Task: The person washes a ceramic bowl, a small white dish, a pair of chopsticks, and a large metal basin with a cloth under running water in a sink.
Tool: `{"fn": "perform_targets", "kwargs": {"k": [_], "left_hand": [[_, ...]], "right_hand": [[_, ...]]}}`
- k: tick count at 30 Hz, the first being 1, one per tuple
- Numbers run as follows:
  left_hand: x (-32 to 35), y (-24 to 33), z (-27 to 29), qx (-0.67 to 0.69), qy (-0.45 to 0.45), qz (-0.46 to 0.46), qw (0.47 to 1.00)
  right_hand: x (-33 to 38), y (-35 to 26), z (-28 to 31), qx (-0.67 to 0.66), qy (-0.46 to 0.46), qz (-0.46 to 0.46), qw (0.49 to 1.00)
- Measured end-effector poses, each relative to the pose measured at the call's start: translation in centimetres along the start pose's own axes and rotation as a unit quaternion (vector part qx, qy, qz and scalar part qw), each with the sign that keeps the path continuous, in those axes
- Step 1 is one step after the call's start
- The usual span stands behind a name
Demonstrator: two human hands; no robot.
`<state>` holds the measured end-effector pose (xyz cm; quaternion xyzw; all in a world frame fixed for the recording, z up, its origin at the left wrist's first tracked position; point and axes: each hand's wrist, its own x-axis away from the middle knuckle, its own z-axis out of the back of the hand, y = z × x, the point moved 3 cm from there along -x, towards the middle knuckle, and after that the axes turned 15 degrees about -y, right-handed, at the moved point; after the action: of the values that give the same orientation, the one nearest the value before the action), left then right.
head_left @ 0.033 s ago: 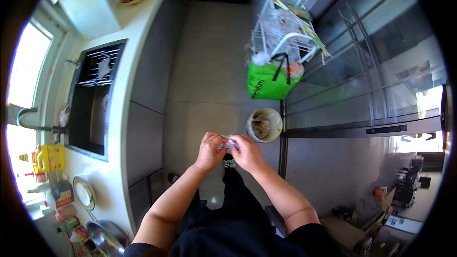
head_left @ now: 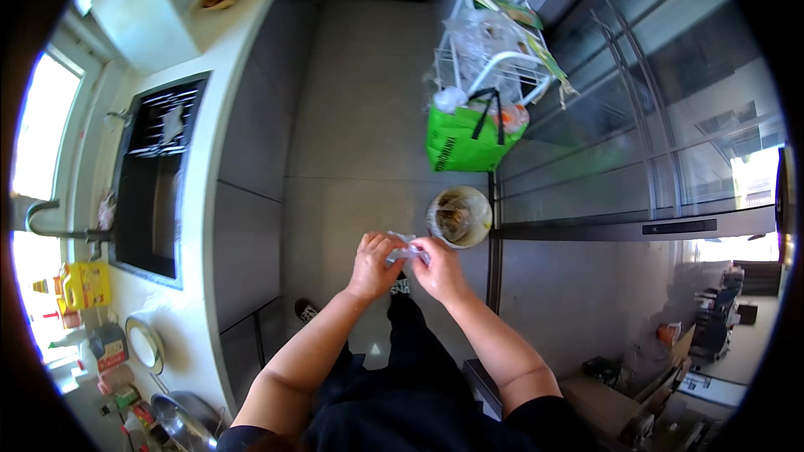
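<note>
Two hands meet over one small thing: a crumpled scrap of clear wrapper (head_left: 404,248), pinched between them at waist height above the floor (head_left: 352,142). The left hand (head_left: 373,264) is curled, fingers folded onto the wrapper's left end; the right hand (head_left: 435,268) is closed on its right end, thumb and fingers bunched tight. Neither hand is open at all, and both have hold of the same scrap. It runs side to side, left hand to right hand, so its long axis lies across the body and each hand has one end; neither is nearer than the other.

Just beyond the right hand, up and to the right, a round bin (head_left: 458,217) stands on the floor, lined and part full of brownish waste. It sits hard against the foot of a glass door (head_left: 636,159). The right hand is the nearer one to it.

Farther off, a green bag (head_left: 459,142) leans at a white wire rack (head_left: 494,42). To the left runs a pale counter (head_left: 209,159) with a dark sink (head_left: 151,192).
</note>
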<state>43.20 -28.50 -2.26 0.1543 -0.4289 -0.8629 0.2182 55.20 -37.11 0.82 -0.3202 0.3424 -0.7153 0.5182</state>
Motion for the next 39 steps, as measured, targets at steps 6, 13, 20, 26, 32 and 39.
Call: {"fn": "perform_targets", "kwargs": {"k": [6,13,20,26,32,39], "left_hand": [[-6.7,-5.3,-17.5,0.124,-0.151,0.122,0.973],[-11.2,-9.3,-27.9,0.114,-0.340,0.256,0.898],[-7.8,-10.5,-20.3,0.429,-0.061,0.346,0.832],[-1.7,-6.1,-0.7,0.525,0.155,0.275,0.790],[17.1,-0.9,13.4,0.509,0.421,0.145,0.736],[44.1,5.6,17.4,0.389,0.697,0.133,0.588]], "right_hand": [[0.7,21.2,1.9,-0.070,0.114,-0.239,0.962],[0.0,36.4,-0.4,-0.008,0.134,-0.290,0.948],[-3.5,26.8,-2.3,-0.202,0.077,-0.255,0.942],[-8.5,5.9,-7.0,-0.316,-0.056,-0.036,0.946],[-6.3,-16.2,-17.2,-0.324,-0.340,0.109,0.876],[9.3,-34.5,-34.4,-0.234,-0.600,0.237,0.728]]}}
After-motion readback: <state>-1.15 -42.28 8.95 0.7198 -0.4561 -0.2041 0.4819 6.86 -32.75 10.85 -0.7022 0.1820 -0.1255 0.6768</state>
